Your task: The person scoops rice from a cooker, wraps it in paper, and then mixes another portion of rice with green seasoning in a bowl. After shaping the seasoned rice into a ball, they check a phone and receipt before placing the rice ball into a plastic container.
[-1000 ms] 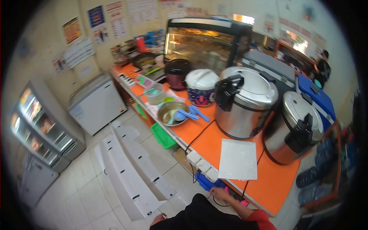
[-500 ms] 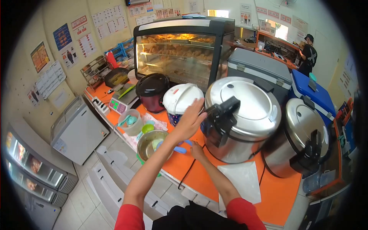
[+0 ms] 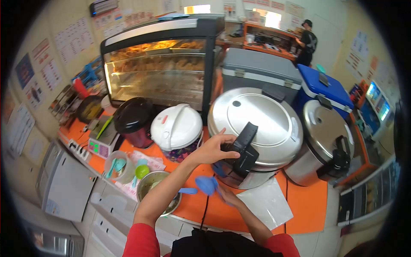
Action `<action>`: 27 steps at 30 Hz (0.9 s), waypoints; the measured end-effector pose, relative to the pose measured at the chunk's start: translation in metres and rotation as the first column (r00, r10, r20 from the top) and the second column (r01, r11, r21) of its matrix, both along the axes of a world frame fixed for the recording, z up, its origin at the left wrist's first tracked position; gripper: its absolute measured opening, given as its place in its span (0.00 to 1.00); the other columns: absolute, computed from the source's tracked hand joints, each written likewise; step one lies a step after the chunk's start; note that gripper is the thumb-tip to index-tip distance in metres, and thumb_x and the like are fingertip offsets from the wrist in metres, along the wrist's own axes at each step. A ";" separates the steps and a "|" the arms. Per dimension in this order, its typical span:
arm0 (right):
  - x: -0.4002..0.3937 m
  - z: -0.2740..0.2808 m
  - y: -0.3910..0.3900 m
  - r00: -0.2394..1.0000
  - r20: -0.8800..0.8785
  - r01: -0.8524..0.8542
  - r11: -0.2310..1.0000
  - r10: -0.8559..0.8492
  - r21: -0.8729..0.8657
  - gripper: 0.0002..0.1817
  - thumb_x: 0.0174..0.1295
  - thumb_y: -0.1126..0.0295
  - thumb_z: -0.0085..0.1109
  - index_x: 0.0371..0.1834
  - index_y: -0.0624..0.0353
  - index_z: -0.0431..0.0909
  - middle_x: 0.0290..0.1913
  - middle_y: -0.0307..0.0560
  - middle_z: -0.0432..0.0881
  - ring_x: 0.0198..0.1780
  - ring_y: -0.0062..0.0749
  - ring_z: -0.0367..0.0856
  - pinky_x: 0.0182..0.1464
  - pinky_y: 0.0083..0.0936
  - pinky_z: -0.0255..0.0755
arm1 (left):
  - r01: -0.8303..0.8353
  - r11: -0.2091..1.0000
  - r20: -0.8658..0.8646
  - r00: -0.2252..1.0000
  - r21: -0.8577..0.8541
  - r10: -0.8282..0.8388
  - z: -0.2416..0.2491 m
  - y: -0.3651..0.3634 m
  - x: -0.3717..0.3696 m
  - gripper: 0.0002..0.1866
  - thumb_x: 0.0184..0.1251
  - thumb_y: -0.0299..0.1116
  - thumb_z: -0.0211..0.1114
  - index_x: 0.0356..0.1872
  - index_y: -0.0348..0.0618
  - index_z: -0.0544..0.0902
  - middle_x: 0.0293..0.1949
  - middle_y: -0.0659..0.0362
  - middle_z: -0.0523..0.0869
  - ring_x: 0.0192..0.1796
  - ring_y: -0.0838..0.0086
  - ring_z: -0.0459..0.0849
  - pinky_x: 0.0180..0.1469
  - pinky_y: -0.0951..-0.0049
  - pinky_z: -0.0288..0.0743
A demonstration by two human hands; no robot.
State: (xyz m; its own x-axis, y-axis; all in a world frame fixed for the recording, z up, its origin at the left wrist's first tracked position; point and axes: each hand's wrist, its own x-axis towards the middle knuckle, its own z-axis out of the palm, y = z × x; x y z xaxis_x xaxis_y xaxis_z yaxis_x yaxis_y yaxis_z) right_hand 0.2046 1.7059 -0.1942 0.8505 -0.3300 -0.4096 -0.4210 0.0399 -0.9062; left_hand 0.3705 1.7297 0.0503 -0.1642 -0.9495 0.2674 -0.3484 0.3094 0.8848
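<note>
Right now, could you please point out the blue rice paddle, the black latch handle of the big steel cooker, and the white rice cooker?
blue rice paddle (image 3: 206, 185), head view, on its scoop end.
black latch handle (image 3: 245, 147), head view, on its middle.
white rice cooker (image 3: 176, 125), head view, on its lid.

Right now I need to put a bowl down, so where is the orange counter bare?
Bare orange shows right of the white sheet, below the smaller steel cooker. The left end is crowded: metal bowl, clear tub, scale. Your hands fill the front of the large cooker.
</note>
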 end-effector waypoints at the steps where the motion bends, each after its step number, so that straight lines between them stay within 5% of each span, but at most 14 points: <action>1: -0.031 0.017 0.006 1.000 0.003 -0.020 0.993 0.020 0.113 0.22 0.64 0.52 0.39 0.47 0.60 0.68 0.23 0.37 0.69 0.24 0.20 0.70 0.26 0.19 0.66 | -0.035 0.999 -0.023 0.999 -0.034 0.034 0.002 -0.002 0.000 0.16 0.52 0.39 0.64 0.39 0.41 0.77 0.33 0.62 0.83 0.41 0.76 0.79 0.67 0.56 0.21; 3: -0.095 0.053 0.008 0.996 0.019 -0.091 0.983 0.089 0.156 0.21 0.66 0.54 0.38 0.47 0.60 0.69 0.25 0.35 0.69 0.27 0.16 0.69 0.30 0.14 0.66 | 0.016 0.999 -0.039 0.999 -0.042 -0.017 0.025 -0.012 -0.004 0.14 0.51 0.38 0.65 0.36 0.42 0.78 0.32 0.63 0.83 0.40 0.77 0.79 0.68 0.57 0.22; 5: -0.153 0.094 0.000 0.995 0.031 -0.096 0.992 0.093 0.083 0.19 0.66 0.58 0.40 0.51 0.61 0.67 0.29 0.37 0.73 0.30 0.18 0.72 0.35 0.15 0.69 | -0.036 0.999 -0.158 0.986 0.040 0.042 0.062 -0.024 -0.008 0.14 0.52 0.38 0.65 0.36 0.42 0.78 0.31 0.64 0.83 0.38 0.79 0.79 0.67 0.64 0.43; 6: -0.178 0.113 -0.004 0.998 0.047 -0.051 0.996 0.047 0.076 0.18 0.66 0.61 0.42 0.53 0.61 0.65 0.31 0.39 0.74 0.32 0.19 0.73 0.37 0.16 0.70 | -0.009 0.999 -0.119 0.993 0.041 0.014 0.083 -0.041 -0.002 0.16 0.51 0.37 0.65 0.39 0.41 0.78 0.32 0.64 0.82 0.38 0.81 0.78 0.56 0.73 0.55; 7: -0.193 0.149 -0.014 0.990 -0.140 0.008 0.994 0.007 0.105 0.21 0.64 0.62 0.45 0.56 0.61 0.63 0.35 0.41 0.75 0.34 0.20 0.74 0.40 0.17 0.70 | 0.016 0.999 -0.080 0.997 0.043 -0.012 0.108 -0.059 0.004 0.18 0.50 0.37 0.66 0.42 0.40 0.77 0.33 0.65 0.81 0.37 0.83 0.77 0.45 0.82 0.68; 9: -0.207 0.220 -0.018 0.960 -0.110 0.243 0.962 -0.256 -0.121 0.18 0.63 0.63 0.44 0.52 0.61 0.65 0.33 0.40 0.75 0.33 0.20 0.74 0.38 0.18 0.70 | 0.074 0.982 -0.079 0.993 -0.174 -0.089 0.163 -0.068 -0.004 0.20 0.47 0.44 0.68 0.36 0.39 0.81 0.29 0.60 0.82 0.35 0.81 0.78 0.39 0.82 0.69; 11: -0.195 0.272 -0.035 0.939 -0.010 0.308 0.855 -0.344 -0.418 0.15 0.62 0.66 0.45 0.49 0.61 0.66 0.30 0.41 0.75 0.31 0.21 0.74 0.35 0.20 0.70 | 0.159 0.979 -0.011 0.987 -0.130 -0.162 0.192 -0.094 -0.001 0.24 0.42 0.47 0.71 0.35 0.37 0.81 0.28 0.58 0.82 0.32 0.79 0.79 0.37 0.82 0.71; 14: -0.125 0.316 -0.072 0.942 0.145 0.276 0.450 -0.304 -0.849 0.12 0.60 0.66 0.48 0.42 0.62 0.64 0.26 0.52 0.76 0.29 0.38 0.77 0.32 0.31 0.69 | 0.088 0.996 0.000 0.996 0.006 -0.088 0.219 -0.124 0.002 0.28 0.37 0.48 0.73 0.36 0.34 0.80 0.29 0.58 0.82 0.28 0.76 0.80 0.31 0.80 0.73; 16: -0.069 0.301 -0.116 0.962 0.076 0.159 0.318 -0.261 -0.935 0.15 0.60 0.64 0.48 0.43 0.63 0.64 0.29 0.61 0.76 0.33 0.54 0.76 0.35 0.41 0.67 | 0.132 0.991 -0.055 0.990 0.019 -0.131 0.229 -0.134 0.004 0.28 0.37 0.48 0.73 0.36 0.36 0.80 0.31 0.57 0.82 0.29 0.77 0.81 0.32 0.82 0.74; 17: -0.040 0.285 -0.139 0.975 0.046 0.124 0.360 -0.217 -0.925 0.16 0.60 0.61 0.47 0.43 0.62 0.64 0.31 0.64 0.76 0.36 0.61 0.74 0.38 0.46 0.66 | 0.138 0.990 -0.083 0.987 -0.004 -0.137 0.232 -0.139 0.005 0.28 0.37 0.48 0.73 0.37 0.36 0.80 0.31 0.56 0.83 0.28 0.77 0.82 0.32 0.82 0.75; 22: 0.077 0.164 -0.235 0.989 -0.073 -0.048 0.191 -0.125 -0.980 0.18 0.61 0.60 0.45 0.42 0.67 0.65 0.30 0.64 0.77 0.35 0.56 0.78 0.38 0.43 0.71 | 0.228 0.973 -0.149 0.962 -0.027 -0.230 0.243 -0.162 0.015 0.25 0.42 0.45 0.71 0.38 0.36 0.79 0.31 0.57 0.83 0.27 0.77 0.83 0.30 0.83 0.77; 24: 0.109 0.138 -0.247 0.904 -0.164 -0.081 0.218 -0.396 -0.973 0.16 0.62 0.62 0.43 0.40 0.67 0.69 0.31 0.59 0.79 0.34 0.47 0.80 0.36 0.37 0.74 | 0.292 0.950 -0.094 0.949 -0.112 -0.302 0.248 -0.169 0.018 0.24 0.43 0.44 0.71 0.37 0.36 0.79 0.30 0.56 0.83 0.25 0.76 0.83 0.28 0.83 0.77; 25: 0.113 0.134 -0.250 0.904 -0.176 -0.091 0.228 -0.389 -0.969 0.16 0.62 0.62 0.43 0.40 0.67 0.69 0.31 0.59 0.79 0.34 0.47 0.80 0.36 0.37 0.74 | 0.525 0.848 0.070 0.845 0.076 -0.530 0.263 -0.154 0.034 0.31 0.50 0.55 0.61 0.49 0.41 0.74 0.50 0.45 0.74 0.48 0.60 0.76 0.43 0.65 0.71; 27: 0.116 0.134 -0.255 0.835 -0.499 -0.499 0.061 -0.234 -0.864 0.16 0.63 0.63 0.41 0.36 0.65 0.76 0.34 0.54 0.80 0.36 0.42 0.81 0.36 0.33 0.76 | 0.447 0.884 0.014 0.893 -0.137 -0.449 0.251 -0.152 0.026 0.25 0.53 0.51 0.60 0.44 0.40 0.77 0.41 0.47 0.80 0.43 0.66 0.78 0.42 0.66 0.71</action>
